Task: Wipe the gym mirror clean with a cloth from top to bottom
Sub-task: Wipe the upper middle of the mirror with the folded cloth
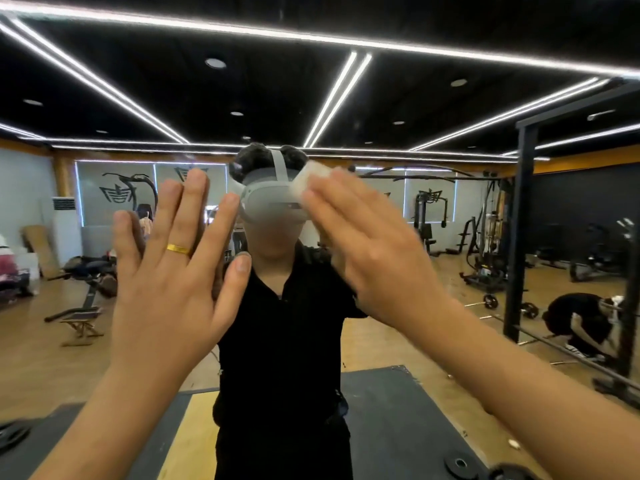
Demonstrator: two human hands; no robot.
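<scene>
The gym mirror (346, 109) fills the whole view and reflects the gym and a person in black wearing a grey headset. My left hand (169, 268) lies flat against the glass with its fingers spread and straight; a gold ring is on one finger. My right hand (367, 244) is blurred and presses a small white cloth (310, 183) onto the mirror with straight fingers. The cloth pokes out beyond the fingertips at about head height in the reflection. Most of the cloth is hidden under the fingers.
A black rack frame (523, 233) stands at the right beside the mirror. Reflected in the glass are weight machines, a bench at the left, a crouching person at the far right and dark floor mats with weight plates (460, 464) low down.
</scene>
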